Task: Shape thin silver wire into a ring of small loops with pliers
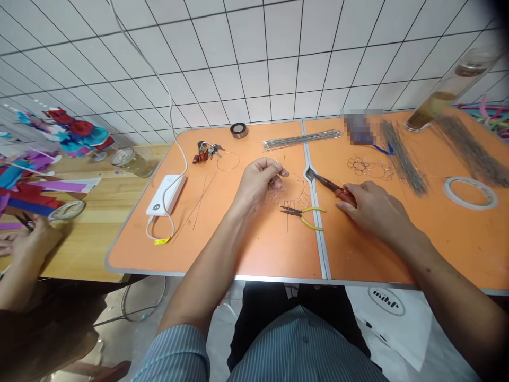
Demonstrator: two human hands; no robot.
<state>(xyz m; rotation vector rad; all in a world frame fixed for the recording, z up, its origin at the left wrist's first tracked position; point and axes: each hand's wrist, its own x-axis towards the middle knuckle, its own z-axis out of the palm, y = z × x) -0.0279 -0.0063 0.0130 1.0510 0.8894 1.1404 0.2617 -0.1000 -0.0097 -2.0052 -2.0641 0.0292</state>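
Note:
My left hand (pixel 260 180) is closed in a pinch on thin copper wire, with one strand rising above the fingertips. Below and right of those fingers, a looped copper-wire ring (pixel 296 200) lies over the orange table. My right hand (pixel 376 212) is wrapped around the reddish-brown handle of dark-jawed pliers (pixel 328 184), whose tip points left at the table seam. Just in front of the wire ring are small yellow-handled pliers (pixel 296 211), jaws to the left. Flower-shaped wire pieces (pixel 360 166) lie beyond my right hand.
Wire bundles (pixel 302 139) lie at the back and right. Black tape (pixel 238 130), keys (pixel 212 150) and a white power bank (pixel 166 195) with a cable are on the left. A white ring roll (pixel 471 192) and glass bottle (pixel 433 109) stand right. Another person's hand (pixel 35 239) works at left.

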